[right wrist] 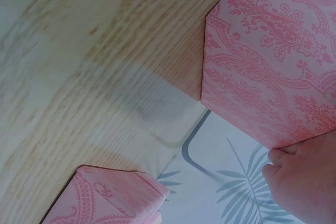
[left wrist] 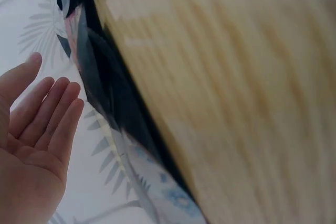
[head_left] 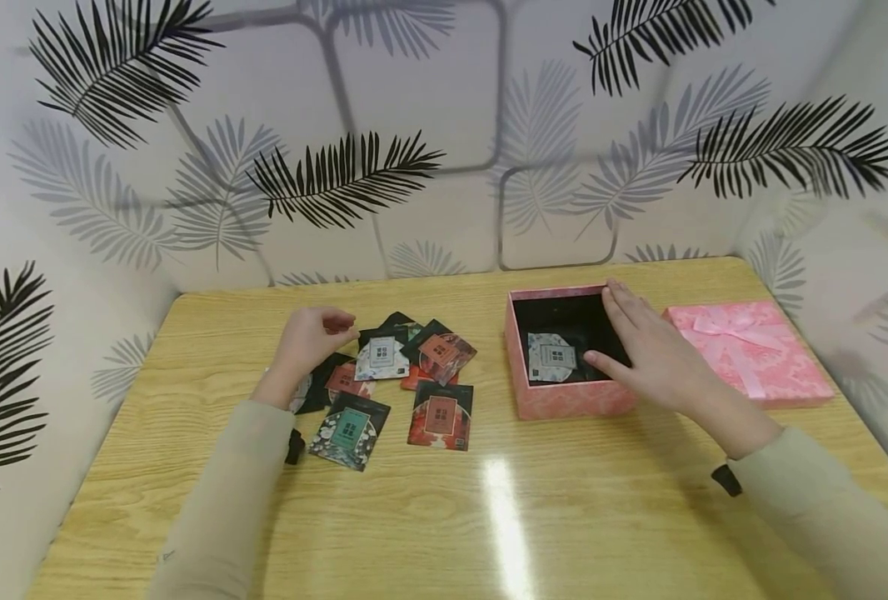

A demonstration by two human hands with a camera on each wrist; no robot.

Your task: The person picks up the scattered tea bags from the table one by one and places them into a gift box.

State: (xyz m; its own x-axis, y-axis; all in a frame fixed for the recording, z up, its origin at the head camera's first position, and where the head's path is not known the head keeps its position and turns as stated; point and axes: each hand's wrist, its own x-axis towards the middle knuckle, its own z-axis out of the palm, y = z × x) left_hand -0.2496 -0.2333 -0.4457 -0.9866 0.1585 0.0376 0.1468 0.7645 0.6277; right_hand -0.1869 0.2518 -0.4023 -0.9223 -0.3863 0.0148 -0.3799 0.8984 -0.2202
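My left hand (head_left: 305, 346) hovers at the left edge of a loose pile of flat printed sachets, its fingers loosely bent; the left wrist view shows the palm (left wrist: 37, 156) with nothing in it. Nearest it are a white-and-black sachet (head_left: 381, 357) and a red-labelled sachet (head_left: 346, 379). My right hand (head_left: 654, 354) rests on the right rim of an open pink box (head_left: 575, 402), fingers extended along it and thumb over the inside. Inside the black-lined box lies one pale sachet (head_left: 551, 357). The right wrist view shows the box's patterned outer wall (right wrist: 268, 51).
A pink lid (head_left: 781, 358) with a ribbon bow lies to the right of the box. In front of the pile are a green-labelled sachet (head_left: 350, 431) and a red sachet (head_left: 440, 417). Behind the wooden table (head_left: 414, 517) stands a leaf-patterned wall (head_left: 421, 108).
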